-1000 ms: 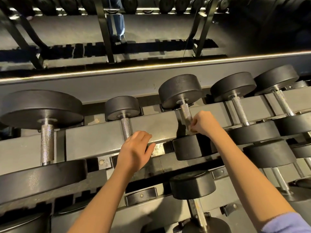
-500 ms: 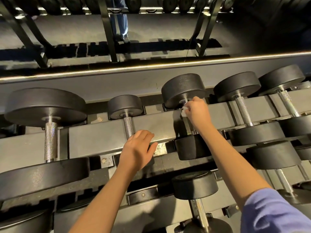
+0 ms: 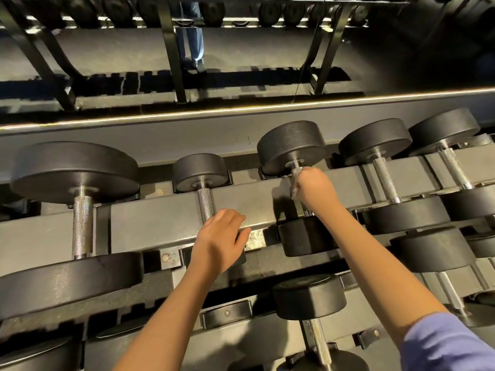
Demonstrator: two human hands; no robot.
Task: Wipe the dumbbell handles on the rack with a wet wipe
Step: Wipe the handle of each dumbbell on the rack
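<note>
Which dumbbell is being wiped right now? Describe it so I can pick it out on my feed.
Find the rack's upper grey rail across the middle of the view. Counting from the largest dumbbell at far left, it is the third dumbbell. Its handle alone is gripped by the right hand, with a bit of white wipe showing.

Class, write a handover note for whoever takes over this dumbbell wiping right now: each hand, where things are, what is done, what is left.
Right hand: grips the wet wipe round the handle of the third dumbbell from the left, near its far end.
Left hand: fingers relaxed, rests on the rack rail beside the small dumbbell's handle, holding nothing.
Done: nothing certain; which handles are already wiped cannot be told.
Left: finish this handle, then the other handles.
</note>
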